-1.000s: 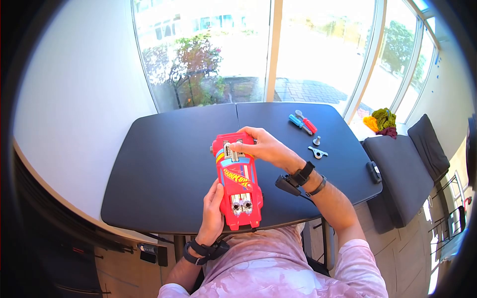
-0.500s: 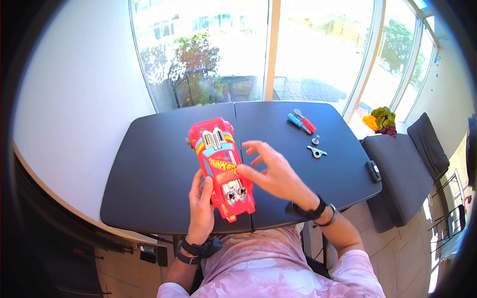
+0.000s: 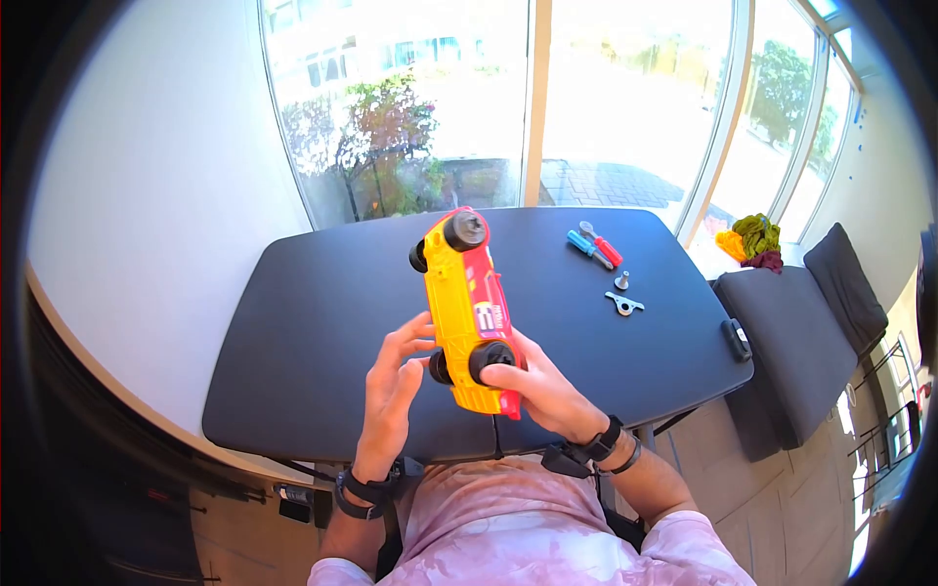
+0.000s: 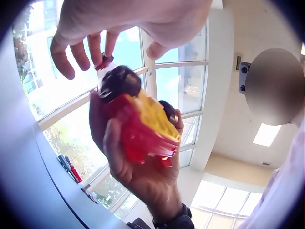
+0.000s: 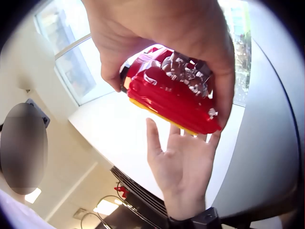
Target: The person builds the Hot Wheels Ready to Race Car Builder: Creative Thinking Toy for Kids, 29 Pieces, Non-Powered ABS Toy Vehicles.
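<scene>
A red and yellow toy car [image 3: 451, 308] is held above the table, tipped so its yellow underside and black wheels face the head camera. My right hand [image 3: 559, 396] grips its near end, the thumb lying by a rear wheel. In the right wrist view, the red body [image 5: 167, 98] and chrome engine parts [image 5: 188, 71] show between thumb and fingers. My left hand [image 3: 389, 398] is beside the car's left side, fingers spread and holding nothing. The left wrist view has those loose fingers [image 4: 78, 57] above the car.
On the dark table [image 3: 313, 322], toward the right, lie a blue-handled screwdriver [image 3: 588, 247] and a red-handled tool [image 3: 607, 251]. Nearer are a small grey knob-like piece [image 3: 622, 281] and a grey winged part [image 3: 624, 305]. A black device [image 3: 735, 339] sits at the right edge.
The car has been rolled over from its red top to its yellow underside. My right hand let go, then took hold of the near end; my left hand has released it.
</scene>
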A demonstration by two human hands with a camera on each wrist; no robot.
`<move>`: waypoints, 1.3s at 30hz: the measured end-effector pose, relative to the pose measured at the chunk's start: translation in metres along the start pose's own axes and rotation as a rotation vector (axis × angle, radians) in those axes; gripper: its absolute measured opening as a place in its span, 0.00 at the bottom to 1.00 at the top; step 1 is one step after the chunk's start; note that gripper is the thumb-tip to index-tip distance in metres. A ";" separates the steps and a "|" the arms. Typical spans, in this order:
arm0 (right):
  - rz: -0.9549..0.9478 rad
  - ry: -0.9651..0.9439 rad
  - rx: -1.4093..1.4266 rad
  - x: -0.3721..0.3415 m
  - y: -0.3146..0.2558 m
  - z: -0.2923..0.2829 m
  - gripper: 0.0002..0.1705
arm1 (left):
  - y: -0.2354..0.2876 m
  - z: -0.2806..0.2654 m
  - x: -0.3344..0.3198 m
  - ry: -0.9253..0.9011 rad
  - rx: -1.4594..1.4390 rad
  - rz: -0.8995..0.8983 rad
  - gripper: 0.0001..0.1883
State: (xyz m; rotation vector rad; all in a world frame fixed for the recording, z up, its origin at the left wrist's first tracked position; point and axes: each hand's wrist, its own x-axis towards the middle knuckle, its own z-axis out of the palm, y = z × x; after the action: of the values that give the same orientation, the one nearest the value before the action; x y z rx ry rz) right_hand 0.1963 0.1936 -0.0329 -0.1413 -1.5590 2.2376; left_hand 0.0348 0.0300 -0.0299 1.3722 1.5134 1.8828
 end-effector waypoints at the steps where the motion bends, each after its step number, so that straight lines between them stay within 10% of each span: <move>1: 0.026 -0.028 0.121 -0.004 0.000 -0.001 0.49 | -0.004 0.004 0.001 0.060 -0.028 -0.027 0.38; 9: 0.205 -0.196 0.543 -0.011 0.022 -0.020 0.43 | -0.063 0.007 -0.012 -0.097 -0.733 -0.346 0.32; 21: -0.331 0.244 -0.922 0.016 -0.025 -0.042 0.24 | -0.067 0.026 -0.008 0.045 -0.759 -0.355 0.34; 32: -0.064 0.598 -1.939 0.003 -0.050 -0.245 0.11 | -0.072 0.029 -0.008 0.084 -0.906 -0.489 0.33; 39: 0.128 0.588 -1.863 0.003 -0.048 -0.253 0.10 | -0.082 0.032 -0.009 0.069 -0.818 -0.409 0.34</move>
State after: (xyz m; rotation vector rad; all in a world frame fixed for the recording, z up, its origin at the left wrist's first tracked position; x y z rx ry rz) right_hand 0.2852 0.4300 -0.0821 -1.1929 -2.5342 0.0132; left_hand 0.0427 0.0696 -0.1081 0.5792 0.7834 1.9373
